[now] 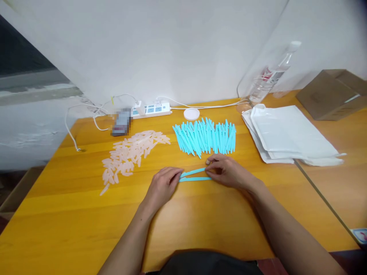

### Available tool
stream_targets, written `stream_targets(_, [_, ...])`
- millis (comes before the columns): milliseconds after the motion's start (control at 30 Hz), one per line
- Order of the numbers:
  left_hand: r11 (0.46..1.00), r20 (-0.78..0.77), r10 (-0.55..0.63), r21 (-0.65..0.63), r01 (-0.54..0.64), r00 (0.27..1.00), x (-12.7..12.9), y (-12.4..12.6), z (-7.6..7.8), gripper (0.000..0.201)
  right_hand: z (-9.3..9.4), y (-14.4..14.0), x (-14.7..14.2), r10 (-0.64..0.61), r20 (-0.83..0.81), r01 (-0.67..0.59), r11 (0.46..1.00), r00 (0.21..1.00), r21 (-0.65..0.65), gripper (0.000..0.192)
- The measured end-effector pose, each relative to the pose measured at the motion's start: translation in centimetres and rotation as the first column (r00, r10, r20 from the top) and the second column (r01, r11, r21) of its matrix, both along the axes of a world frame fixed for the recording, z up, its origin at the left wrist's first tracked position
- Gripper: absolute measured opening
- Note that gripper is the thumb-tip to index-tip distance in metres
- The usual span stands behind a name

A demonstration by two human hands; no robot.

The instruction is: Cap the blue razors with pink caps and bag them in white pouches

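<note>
Your left hand [164,186] and right hand [226,170] each pinch an end of two blue sticks [195,175] lying on the counter [200,217], fingers closed on them.

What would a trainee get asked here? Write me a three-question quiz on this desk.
1. True or false: both hands touch the two blue sticks lying in front of the blue pile.
2. Which lies left of the blue pile? A) white bags B) pale pink pieces C) cardboard box
3. Fill in: the clear bottle stands at the table's far ____ side.

Key
1. True: left hand at one end, right hand at the other.
2. B: pale pink pieces; white bags and cardboard box are to the right.
3. Right: clear bottle, table.
</note>
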State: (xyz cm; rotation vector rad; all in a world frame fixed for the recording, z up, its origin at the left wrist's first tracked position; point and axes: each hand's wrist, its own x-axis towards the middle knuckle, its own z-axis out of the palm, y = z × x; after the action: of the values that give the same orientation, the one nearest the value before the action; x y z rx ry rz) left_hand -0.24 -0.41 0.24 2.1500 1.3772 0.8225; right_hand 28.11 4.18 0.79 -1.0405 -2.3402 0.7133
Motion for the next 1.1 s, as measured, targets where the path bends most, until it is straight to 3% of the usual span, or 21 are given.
stream_targets(200, [1.0,0.002,-0.004,-0.03,0.004,1.0,0.4,0.3,-0.2,0.019,0.2,-0.1,-0.4,-0.024,0.06,0.028,0.997,0.998,-0.071,0.015])
stream_targets(433, [0.994,0.05,0.031,-0.103,-0.026,0.998,0.9,0.5,0.0,0.019,-0.2,-0.1,-0.8,-0.052,0.054,0.054,0.998,0.997,-0.031,0.013])
stream_targets(633, [0.987,0.141,0.068,-0.151,-0.046,0.988,0.5,-0.3,1.7,0.014,2.0,-0.6,-0.5,0.009,0.028,-0.005,0.991,1.0,-0.132,0.016])
stream_targets(767, [0.977,0.049,-0.05,-0.207,0.059,0.998,0.1,-1.2,2.3,0.01,3.0,-1.7,-0.8,0.069,0.134,-0.041,0.978,0.989,-0.204,0.016])
stream_targets(900, [0.989,-0.029,-0.083,-0.128,0.078,0.996,-0.2,-1.4,2.0,0.013,2.9,-2.1,-1.1,0.04,0.22,-0.004,0.987,0.975,-0.162,0.016])
stream_targets(1100, [0.992,-0.078,-0.128,0.013,0.129,0.989,-0.2,-0.9,0.6,0.031,2.0,-1.6,-0.8,-0.094,0.137,0.107,0.99,0.986,-0.096,0.006])
